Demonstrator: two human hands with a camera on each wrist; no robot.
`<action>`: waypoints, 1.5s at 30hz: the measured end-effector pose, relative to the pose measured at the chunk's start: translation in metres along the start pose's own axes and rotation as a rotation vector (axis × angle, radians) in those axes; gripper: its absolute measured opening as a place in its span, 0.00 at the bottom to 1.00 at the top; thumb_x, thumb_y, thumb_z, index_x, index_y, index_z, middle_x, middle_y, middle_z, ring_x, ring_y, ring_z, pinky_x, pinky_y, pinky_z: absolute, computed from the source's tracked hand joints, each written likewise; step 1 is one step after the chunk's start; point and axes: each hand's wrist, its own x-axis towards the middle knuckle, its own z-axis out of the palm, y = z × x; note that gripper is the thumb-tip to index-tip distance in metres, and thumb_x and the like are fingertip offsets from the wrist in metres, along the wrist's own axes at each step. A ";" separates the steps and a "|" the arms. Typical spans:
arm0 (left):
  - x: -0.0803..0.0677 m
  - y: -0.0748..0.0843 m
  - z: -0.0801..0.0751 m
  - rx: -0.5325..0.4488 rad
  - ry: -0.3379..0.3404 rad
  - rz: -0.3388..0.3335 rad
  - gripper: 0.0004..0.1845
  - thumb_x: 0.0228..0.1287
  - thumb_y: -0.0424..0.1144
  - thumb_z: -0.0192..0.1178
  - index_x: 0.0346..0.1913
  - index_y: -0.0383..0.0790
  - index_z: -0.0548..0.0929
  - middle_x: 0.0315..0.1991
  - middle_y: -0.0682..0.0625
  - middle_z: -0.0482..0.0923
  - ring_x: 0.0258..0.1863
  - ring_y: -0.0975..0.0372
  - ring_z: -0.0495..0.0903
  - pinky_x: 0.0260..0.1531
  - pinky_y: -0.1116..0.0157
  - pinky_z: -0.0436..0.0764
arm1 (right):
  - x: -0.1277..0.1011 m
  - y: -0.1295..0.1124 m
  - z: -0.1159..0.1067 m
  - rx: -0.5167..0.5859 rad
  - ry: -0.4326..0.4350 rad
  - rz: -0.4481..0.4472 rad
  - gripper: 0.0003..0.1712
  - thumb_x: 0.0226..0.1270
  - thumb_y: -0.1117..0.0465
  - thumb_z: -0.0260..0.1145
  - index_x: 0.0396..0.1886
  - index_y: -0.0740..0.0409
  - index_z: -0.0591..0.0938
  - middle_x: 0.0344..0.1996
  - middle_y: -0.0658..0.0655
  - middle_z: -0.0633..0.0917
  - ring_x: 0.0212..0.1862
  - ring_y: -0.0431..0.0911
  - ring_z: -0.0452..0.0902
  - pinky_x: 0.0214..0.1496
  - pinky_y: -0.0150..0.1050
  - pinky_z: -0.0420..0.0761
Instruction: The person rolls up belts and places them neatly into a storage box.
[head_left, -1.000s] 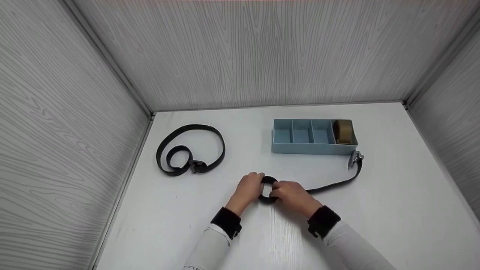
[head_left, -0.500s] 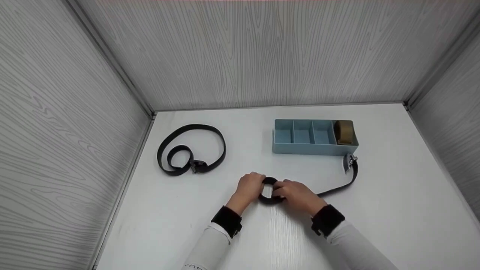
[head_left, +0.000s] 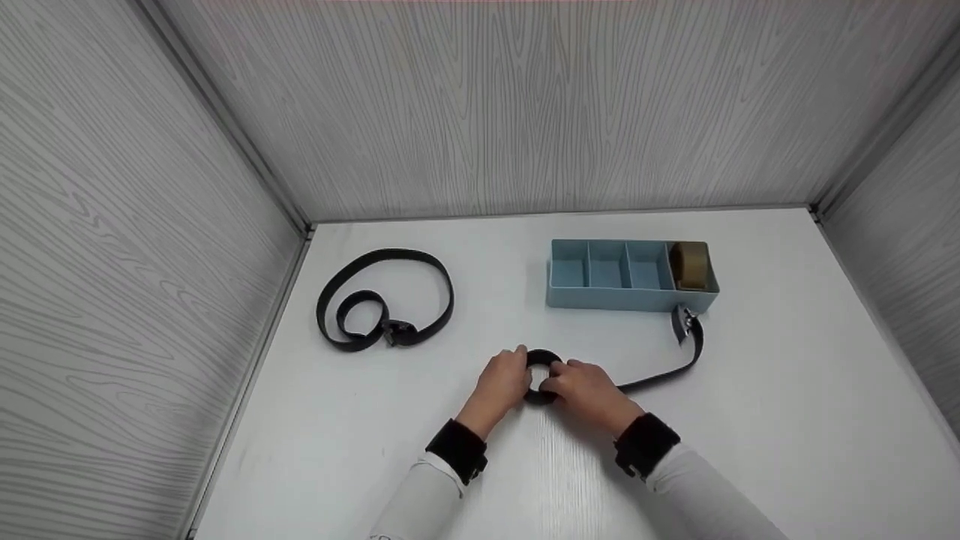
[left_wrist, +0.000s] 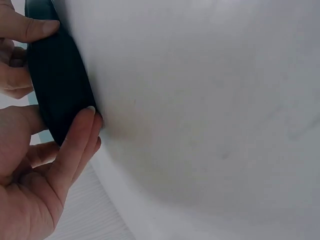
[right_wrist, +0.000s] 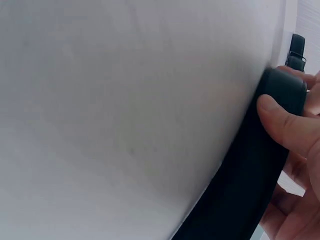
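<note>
Both hands are on a black belt (head_left: 541,375) near the front middle of the white desk (head_left: 787,420). The left hand (head_left: 504,382) grips the rolled part from its left side, fingers (left_wrist: 75,145) curled against the outer wrap. The right hand (head_left: 589,390) pinches the same coil from the right, thumb pressed flat on the strap in the right wrist view. So both sets of fingers are clenched round the roll, which stands on edge with its hole facing up toward the head camera.

The unrolled tail runs from the coil off to the right, lying low along the desk, then curves up and away toward the far side. It ends in a metal buckle (head_left: 682,321) just beside the near right corner of a blue tray (head_left: 607,298). So the loose part's long axis goes roughly left to right, buckle end pointing at the tray.

The tray has four compartments in a row, and the rightmost one holds a rolled tan belt (head_left: 690,264). A second black belt (head_left: 382,300) lies in loose loops on the left side of the desk, well apart from the hands.
</note>
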 end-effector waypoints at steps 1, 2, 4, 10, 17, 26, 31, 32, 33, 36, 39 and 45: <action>0.000 0.001 0.000 -0.011 0.001 -0.012 0.05 0.63 0.30 0.59 0.40 0.32 0.78 0.31 0.40 0.81 0.33 0.51 0.83 0.31 0.59 0.79 | 0.000 0.000 0.001 -0.005 0.011 0.004 0.13 0.50 0.72 0.73 0.30 0.49 0.88 0.27 0.53 0.79 0.26 0.51 0.73 0.27 0.43 0.74; 0.000 0.002 0.000 -0.017 0.003 -0.020 0.04 0.63 0.29 0.59 0.38 0.33 0.78 0.30 0.40 0.81 0.33 0.51 0.84 0.30 0.59 0.79 | 0.000 0.000 0.002 -0.006 0.021 0.004 0.12 0.50 0.72 0.73 0.29 0.50 0.87 0.27 0.53 0.79 0.26 0.51 0.73 0.27 0.42 0.74; 0.000 0.002 -0.001 0.004 0.000 -0.020 0.03 0.62 0.28 0.59 0.38 0.32 0.79 0.31 0.40 0.81 0.33 0.51 0.84 0.30 0.59 0.80 | 0.000 0.000 0.003 0.009 0.034 -0.006 0.12 0.50 0.73 0.72 0.29 0.51 0.87 0.27 0.52 0.80 0.26 0.51 0.74 0.28 0.42 0.75; 0.003 -0.001 -0.002 0.090 -0.010 0.046 0.06 0.61 0.29 0.60 0.40 0.36 0.82 0.31 0.42 0.82 0.32 0.51 0.84 0.29 0.58 0.80 | -0.006 0.007 -0.001 0.102 -0.022 -0.030 0.15 0.53 0.73 0.72 0.37 0.51 0.87 0.37 0.50 0.82 0.34 0.48 0.79 0.36 0.42 0.79; 0.009 -0.007 -0.004 0.171 -0.007 0.171 0.05 0.63 0.33 0.60 0.40 0.43 0.83 0.30 0.47 0.81 0.31 0.54 0.82 0.27 0.59 0.79 | -0.009 0.012 -0.010 0.185 -0.111 0.019 0.18 0.45 0.67 0.80 0.39 0.54 0.87 0.42 0.50 0.83 0.41 0.48 0.79 0.42 0.44 0.79; 0.004 -0.004 0.000 0.068 -0.001 0.015 0.13 0.65 0.38 0.62 0.51 0.42 0.82 0.37 0.44 0.81 0.34 0.50 0.83 0.29 0.55 0.80 | -0.005 0.003 0.000 0.010 0.022 0.018 0.11 0.47 0.68 0.76 0.31 0.54 0.85 0.30 0.53 0.81 0.28 0.52 0.75 0.28 0.44 0.76; 0.005 0.000 -0.003 0.014 0.029 -0.076 0.10 0.61 0.35 0.63 0.45 0.37 0.83 0.34 0.44 0.82 0.33 0.50 0.83 0.30 0.55 0.80 | -0.004 0.000 0.005 -0.047 0.053 0.034 0.11 0.47 0.67 0.76 0.32 0.54 0.85 0.27 0.54 0.80 0.25 0.52 0.74 0.25 0.44 0.75; 0.006 0.000 -0.004 0.019 0.029 -0.073 0.08 0.61 0.34 0.63 0.43 0.37 0.83 0.33 0.44 0.81 0.32 0.50 0.83 0.29 0.55 0.80 | -0.004 0.001 0.005 -0.035 0.047 0.031 0.11 0.47 0.67 0.76 0.32 0.54 0.86 0.28 0.54 0.80 0.26 0.52 0.75 0.26 0.43 0.75; 0.006 0.000 -0.004 0.031 0.025 -0.066 0.08 0.60 0.33 0.62 0.42 0.37 0.83 0.32 0.44 0.81 0.31 0.50 0.83 0.28 0.55 0.80 | -0.005 0.001 0.004 -0.015 0.037 0.027 0.11 0.48 0.67 0.76 0.33 0.54 0.86 0.28 0.54 0.80 0.26 0.52 0.76 0.27 0.43 0.76; 0.009 -0.002 -0.006 0.061 0.007 -0.020 0.07 0.59 0.31 0.61 0.40 0.39 0.84 0.31 0.45 0.80 0.30 0.51 0.82 0.27 0.56 0.79 | -0.006 0.005 -0.001 0.096 -0.024 0.029 0.13 0.48 0.68 0.76 0.35 0.54 0.87 0.32 0.51 0.82 0.32 0.49 0.78 0.34 0.42 0.79; 0.012 -0.006 -0.009 0.060 -0.008 0.038 0.07 0.60 0.32 0.61 0.40 0.42 0.85 0.31 0.47 0.79 0.31 0.52 0.81 0.28 0.57 0.78 | -0.008 0.009 -0.008 0.199 -0.091 0.054 0.16 0.46 0.66 0.79 0.37 0.54 0.87 0.36 0.49 0.82 0.37 0.46 0.79 0.40 0.42 0.79; 0.015 -0.009 -0.007 0.008 -0.043 0.099 0.07 0.65 0.34 0.60 0.43 0.43 0.85 0.33 0.48 0.79 0.33 0.54 0.81 0.31 0.57 0.78 | -0.007 0.010 -0.013 0.230 -0.111 0.063 0.14 0.45 0.62 0.79 0.35 0.52 0.88 0.34 0.49 0.82 0.35 0.46 0.78 0.39 0.44 0.78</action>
